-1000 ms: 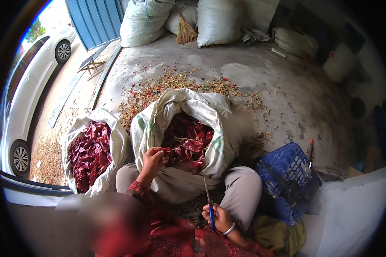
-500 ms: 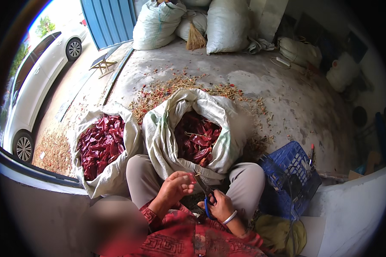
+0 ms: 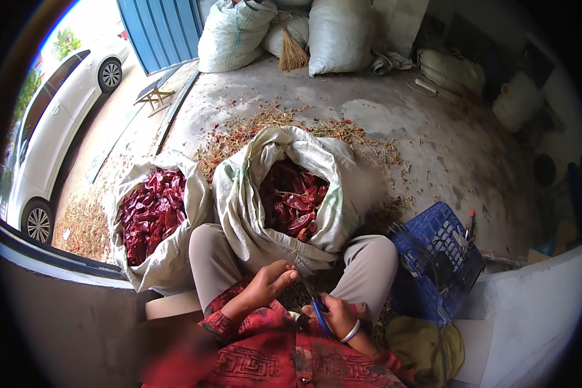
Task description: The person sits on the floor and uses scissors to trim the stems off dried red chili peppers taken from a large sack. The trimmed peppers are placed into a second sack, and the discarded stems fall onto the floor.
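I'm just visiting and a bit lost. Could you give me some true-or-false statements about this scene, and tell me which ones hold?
1. The right hand holds blue-handled scissors. True.
2. The left hand is far from the scissors. False: it is close to their blades.
3. Two open sacks of red pods stand side by side. True.
4. The plastic crate is green. False: it is blue.
5. A white band circles the right wrist. True.
6. The car outside is black. False: it is white.
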Action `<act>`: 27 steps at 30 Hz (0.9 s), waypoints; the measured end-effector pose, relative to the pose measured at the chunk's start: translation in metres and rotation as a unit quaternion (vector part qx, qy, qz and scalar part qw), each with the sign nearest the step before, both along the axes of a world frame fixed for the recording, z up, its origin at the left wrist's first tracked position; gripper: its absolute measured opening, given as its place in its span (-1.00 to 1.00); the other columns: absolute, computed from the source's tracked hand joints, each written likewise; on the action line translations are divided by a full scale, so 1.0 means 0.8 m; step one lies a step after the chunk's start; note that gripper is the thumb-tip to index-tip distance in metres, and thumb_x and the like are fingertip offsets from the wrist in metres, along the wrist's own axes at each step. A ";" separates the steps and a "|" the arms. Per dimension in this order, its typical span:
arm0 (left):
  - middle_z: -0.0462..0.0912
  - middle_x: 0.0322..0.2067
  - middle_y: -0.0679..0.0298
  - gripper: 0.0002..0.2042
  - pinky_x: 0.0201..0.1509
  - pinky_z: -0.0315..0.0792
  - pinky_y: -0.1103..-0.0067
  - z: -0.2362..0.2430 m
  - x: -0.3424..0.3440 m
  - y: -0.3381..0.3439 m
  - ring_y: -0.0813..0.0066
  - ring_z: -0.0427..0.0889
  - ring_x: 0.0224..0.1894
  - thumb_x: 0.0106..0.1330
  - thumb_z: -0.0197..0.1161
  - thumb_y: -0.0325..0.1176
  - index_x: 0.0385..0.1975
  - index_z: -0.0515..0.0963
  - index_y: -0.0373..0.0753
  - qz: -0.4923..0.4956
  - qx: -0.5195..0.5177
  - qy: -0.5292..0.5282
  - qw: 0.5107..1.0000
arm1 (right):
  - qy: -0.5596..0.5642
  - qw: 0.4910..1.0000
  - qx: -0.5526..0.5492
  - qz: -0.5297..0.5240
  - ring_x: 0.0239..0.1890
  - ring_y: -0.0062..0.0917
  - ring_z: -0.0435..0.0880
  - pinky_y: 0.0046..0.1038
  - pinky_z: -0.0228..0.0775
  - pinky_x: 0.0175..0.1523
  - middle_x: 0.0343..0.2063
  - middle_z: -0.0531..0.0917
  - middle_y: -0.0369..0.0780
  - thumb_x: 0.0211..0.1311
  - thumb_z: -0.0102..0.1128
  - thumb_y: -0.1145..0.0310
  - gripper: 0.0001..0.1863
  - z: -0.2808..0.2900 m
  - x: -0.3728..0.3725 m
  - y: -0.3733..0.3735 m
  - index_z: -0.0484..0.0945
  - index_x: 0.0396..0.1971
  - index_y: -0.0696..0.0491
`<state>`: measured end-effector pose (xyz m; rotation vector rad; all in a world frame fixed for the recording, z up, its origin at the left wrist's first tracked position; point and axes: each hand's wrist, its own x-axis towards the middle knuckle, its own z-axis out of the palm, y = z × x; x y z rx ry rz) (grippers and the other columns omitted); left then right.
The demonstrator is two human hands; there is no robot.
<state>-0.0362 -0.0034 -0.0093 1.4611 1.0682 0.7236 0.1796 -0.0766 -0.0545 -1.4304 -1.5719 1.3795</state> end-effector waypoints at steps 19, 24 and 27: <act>0.55 -0.49 0.07 -0.80 -0.39 0.43 0.41 0.034 -0.007 0.004 0.09 0.55 -0.48 0.19 0.34 -0.40 -0.30 0.50 -0.37 -0.001 0.176 0.072 0.982 | -0.193 0.971 0.129 0.057 -0.63 -0.21 0.56 -0.24 0.35 -0.48 -0.69 0.52 -0.19 0.06 0.35 -0.09 -0.49 0.076 0.035 0.011 0.43 -0.50 0.09; 0.56 -0.48 0.05 -0.80 -0.38 0.47 0.38 0.034 -0.011 0.006 0.03 0.59 -0.43 0.13 0.35 -0.45 -0.32 0.50 -0.38 0.002 0.233 0.075 0.970 | -0.167 0.979 0.099 0.063 -0.60 -0.16 0.51 -0.27 0.30 -0.48 -0.71 0.43 -0.15 -0.10 0.48 -0.05 -0.45 0.096 0.044 0.011 0.41 -0.56 0.12; 0.57 -0.48 0.06 -0.80 -0.37 0.47 0.38 0.035 -0.017 0.007 0.02 0.59 -0.43 0.12 0.34 -0.46 -0.31 0.51 -0.37 -0.016 0.264 0.078 0.961 | -0.153 0.981 0.091 0.070 -0.61 -0.18 0.52 -0.29 0.30 -0.49 -0.73 0.43 -0.16 -0.11 0.48 -0.06 -0.47 0.105 0.046 0.011 0.45 -0.58 0.11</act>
